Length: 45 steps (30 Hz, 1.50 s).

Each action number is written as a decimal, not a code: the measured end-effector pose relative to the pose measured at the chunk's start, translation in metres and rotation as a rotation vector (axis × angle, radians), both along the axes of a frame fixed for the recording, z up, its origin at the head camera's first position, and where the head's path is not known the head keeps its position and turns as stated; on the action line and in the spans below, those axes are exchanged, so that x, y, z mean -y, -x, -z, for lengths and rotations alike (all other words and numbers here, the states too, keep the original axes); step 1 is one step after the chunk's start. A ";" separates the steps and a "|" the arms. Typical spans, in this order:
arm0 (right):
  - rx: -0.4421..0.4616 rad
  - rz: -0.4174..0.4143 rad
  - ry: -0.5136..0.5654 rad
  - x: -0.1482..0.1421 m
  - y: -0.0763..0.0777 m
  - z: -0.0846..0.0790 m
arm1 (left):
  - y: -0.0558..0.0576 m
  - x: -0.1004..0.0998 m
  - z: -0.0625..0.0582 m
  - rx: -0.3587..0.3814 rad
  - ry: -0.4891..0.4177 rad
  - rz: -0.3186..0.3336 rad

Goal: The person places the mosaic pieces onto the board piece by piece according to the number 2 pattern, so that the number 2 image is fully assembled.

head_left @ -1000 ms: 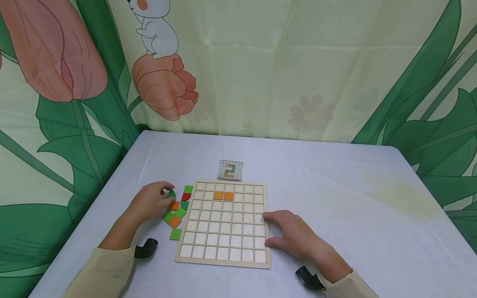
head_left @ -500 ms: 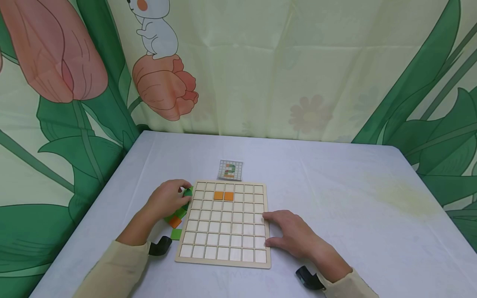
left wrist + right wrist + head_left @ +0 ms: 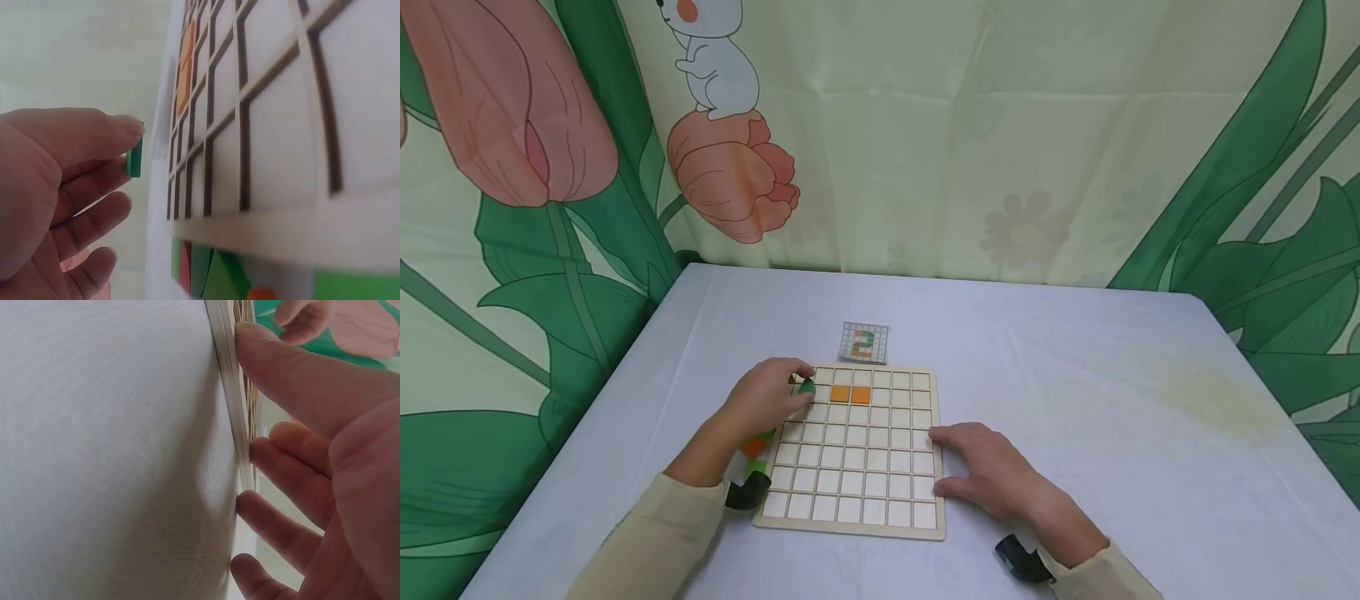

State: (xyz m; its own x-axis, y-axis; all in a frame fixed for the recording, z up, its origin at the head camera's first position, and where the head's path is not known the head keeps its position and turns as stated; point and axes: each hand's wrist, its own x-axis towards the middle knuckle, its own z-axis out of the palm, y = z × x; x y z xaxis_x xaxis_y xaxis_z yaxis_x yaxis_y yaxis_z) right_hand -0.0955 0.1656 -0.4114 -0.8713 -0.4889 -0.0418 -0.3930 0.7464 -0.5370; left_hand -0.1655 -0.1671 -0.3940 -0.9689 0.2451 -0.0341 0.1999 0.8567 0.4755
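My left hand (image 3: 763, 402) pinches a dark green tile (image 3: 135, 160) between thumb and fingertips, above the upper left part of a wooden grid board (image 3: 850, 529). In the left wrist view the tile stands on edge, apart from the board. Two orange tiles, a left one (image 3: 840, 393) and a right one (image 3: 861, 395), lie side by side in the board's second row; the other visible cells hold no tiles. My right hand (image 3: 996, 475) rests at the board's right edge, with the thumb and a fingertip on the rim and the fingers spread loosely.
A small picture card (image 3: 862, 342) showing a coloured figure on a grid lies behind the board. Loose tiles lie along the board's left side, among them an orange one (image 3: 753, 447) and a bright green one (image 3: 356, 286); my left arm partly hides them.
My left hand has carried the dark green tile rightward from the loose tiles to over the board's upper left. The right hand and the board have stayed in place.
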 end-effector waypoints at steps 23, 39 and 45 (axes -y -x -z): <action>-0.007 -0.004 -0.001 0.000 0.002 -0.001 | 0.006 -0.040 0.003 -0.043 -0.006 0.110; -0.031 -0.019 0.012 -0.001 0.001 0.001 | 0.009 -0.063 0.006 -0.021 0.006 0.131; -0.030 -0.019 0.016 -0.001 0.002 0.002 | 0.013 -0.074 0.008 -0.022 0.018 0.137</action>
State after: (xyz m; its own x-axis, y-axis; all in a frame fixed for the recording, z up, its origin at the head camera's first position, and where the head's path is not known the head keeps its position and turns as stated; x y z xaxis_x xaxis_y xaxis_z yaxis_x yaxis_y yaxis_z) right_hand -0.0973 0.1671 -0.4130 -0.8626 -0.5058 -0.0077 -0.4232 0.7300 -0.5367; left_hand -0.1785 -0.0932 -0.4016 -0.9269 0.3749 -0.0189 0.3260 0.8289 0.4546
